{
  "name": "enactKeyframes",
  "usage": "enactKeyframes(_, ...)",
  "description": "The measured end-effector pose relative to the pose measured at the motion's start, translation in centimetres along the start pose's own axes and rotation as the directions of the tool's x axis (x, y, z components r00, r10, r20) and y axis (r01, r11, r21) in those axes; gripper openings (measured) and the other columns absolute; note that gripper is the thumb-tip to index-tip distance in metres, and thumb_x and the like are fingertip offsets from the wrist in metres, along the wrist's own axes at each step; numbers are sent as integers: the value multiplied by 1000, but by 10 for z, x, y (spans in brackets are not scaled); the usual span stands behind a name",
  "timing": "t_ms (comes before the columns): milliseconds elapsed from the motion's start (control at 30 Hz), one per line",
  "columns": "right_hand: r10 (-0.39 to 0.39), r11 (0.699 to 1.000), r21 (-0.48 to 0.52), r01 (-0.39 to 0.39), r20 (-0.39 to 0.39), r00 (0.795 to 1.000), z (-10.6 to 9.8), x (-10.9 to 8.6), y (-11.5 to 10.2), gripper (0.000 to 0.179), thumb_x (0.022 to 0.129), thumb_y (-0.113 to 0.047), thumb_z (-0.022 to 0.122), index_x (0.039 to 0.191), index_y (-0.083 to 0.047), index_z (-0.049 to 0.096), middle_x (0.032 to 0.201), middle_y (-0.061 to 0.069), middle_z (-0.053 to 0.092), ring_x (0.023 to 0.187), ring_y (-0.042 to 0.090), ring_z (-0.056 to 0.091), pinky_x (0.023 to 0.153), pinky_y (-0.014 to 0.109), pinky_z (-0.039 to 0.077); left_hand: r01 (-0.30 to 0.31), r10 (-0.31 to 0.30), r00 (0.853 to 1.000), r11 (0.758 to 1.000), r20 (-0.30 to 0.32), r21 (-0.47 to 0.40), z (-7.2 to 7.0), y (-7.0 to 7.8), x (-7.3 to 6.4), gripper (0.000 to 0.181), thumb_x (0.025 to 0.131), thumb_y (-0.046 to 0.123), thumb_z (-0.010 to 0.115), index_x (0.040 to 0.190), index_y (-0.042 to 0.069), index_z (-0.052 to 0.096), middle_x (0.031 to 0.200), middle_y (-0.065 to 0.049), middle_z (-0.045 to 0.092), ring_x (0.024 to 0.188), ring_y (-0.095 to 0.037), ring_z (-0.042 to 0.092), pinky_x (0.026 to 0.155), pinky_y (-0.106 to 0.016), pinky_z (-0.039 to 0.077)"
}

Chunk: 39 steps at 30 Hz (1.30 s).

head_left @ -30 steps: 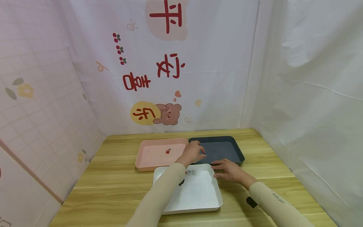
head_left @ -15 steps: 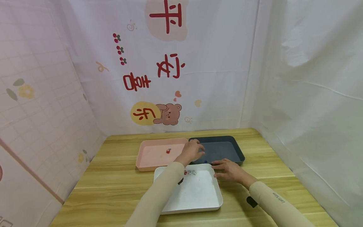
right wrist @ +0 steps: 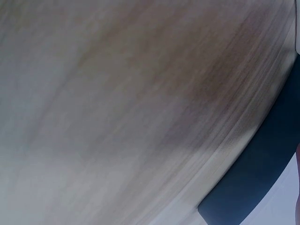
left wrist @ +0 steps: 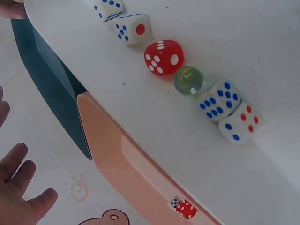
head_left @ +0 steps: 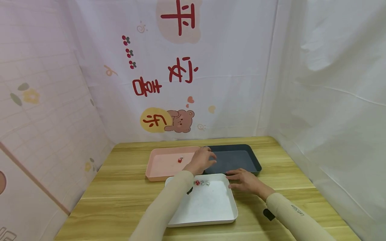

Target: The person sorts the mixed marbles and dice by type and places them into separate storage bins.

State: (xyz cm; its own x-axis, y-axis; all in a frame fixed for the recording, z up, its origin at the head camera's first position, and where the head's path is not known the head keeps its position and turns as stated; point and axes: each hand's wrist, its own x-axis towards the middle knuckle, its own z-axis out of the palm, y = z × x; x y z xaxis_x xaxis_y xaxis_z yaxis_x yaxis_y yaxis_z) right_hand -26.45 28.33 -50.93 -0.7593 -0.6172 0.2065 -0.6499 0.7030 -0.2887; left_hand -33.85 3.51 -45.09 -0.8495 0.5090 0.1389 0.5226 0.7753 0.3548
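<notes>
My left hand (head_left: pixel 201 160) hovers where the pink tray (head_left: pixel 156 170) and the dark blue-grey tray (head_left: pixel 241 160) meet, its fingers loosely bent around nothing. The left wrist view shows its fingers (left wrist: pixel 18 166) spread apart. At the far right corner of the white tray (head_left: pixel 208 209), my right hand (head_left: pixel 245 181) touches the rim with extended fingers. Inside the white tray lie a red die (left wrist: pixel 164 57), several white dice (left wrist: pixel 219 100) and a greenish glass marble (left wrist: pixel 188 79). My left forearm covers part of this row in the head view. A red die (left wrist: pixel 186 209) and a small white die (left wrist: pixel 175 202) sit in the pink tray.
All three trays stand on a wood-grain table (head_left: pixel 120 197), the white one nearest me. White printed cloth (head_left: pixel 229 83) closes off the back and both sides. The right wrist view holds mostly blurred tabletop and the dark tray's outer wall (right wrist: pixel 253 164).
A small blue object at my left fingertips was let go, lay at the dark tray's near side, and is now out of sight. My left hand drew slightly left; the right stayed put.
</notes>
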Motion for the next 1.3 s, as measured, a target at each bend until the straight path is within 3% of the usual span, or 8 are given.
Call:
enactKeyframes(233, 23, 999, 23, -23, 11, 1000, -1, 1, -2, 49, 92, -42, 68, 128, -9, 68, 137, 7, 59, 120, 32, 54, 95, 51, 47, -8, 7, 1000, 999, -5, -44, -8, -3, -7, 24, 94, 35, 69, 114, 23, 75, 138, -4, 54, 128, -24, 48, 108, -42, 39)
enactKeyframes(633, 33, 999, 23, -34, 15, 999, -1, 0, -2, 54, 93, -48, 64, 129, -7, 66, 138, 7, 58, 121, 32, 53, 95, 52, 47, -17, 18, 1000, 999, 20, -41, -19, -15, -10, 30, 94, 40, 68, 118, 23, 73, 143, -5, 49, 132, -25, 45, 107, -44, 40)
enactKeyframes(1033, 20, 1000, 18, -20, -2, 1000, 1, 0, -2, 51, 92, -44, 67, 128, -8, 68, 137, 7, 59, 120, 32, 54, 96, 51, 47, -60, 61, 998, 994, 7, -90, -31, -28, -28, 25, 92, 34, 72, 112, 20, 75, 142, -8, 51, 133, -26, 44, 108, -45, 39)
enactKeyframes(1300, -14, 1000, -8, 14, -27, 1000, 1, -1, -1, 50, 93, -44, 66, 126, -7, 68, 135, 10, 61, 119, 35, 55, 93, 52, 48, -112, 110, 994, 989, -22, -94, -33, -40, -41, 21, 91, 28, 74, 107, 15, 76, 132, -7, 54, 121, -22, 48, 103, -43, 42)
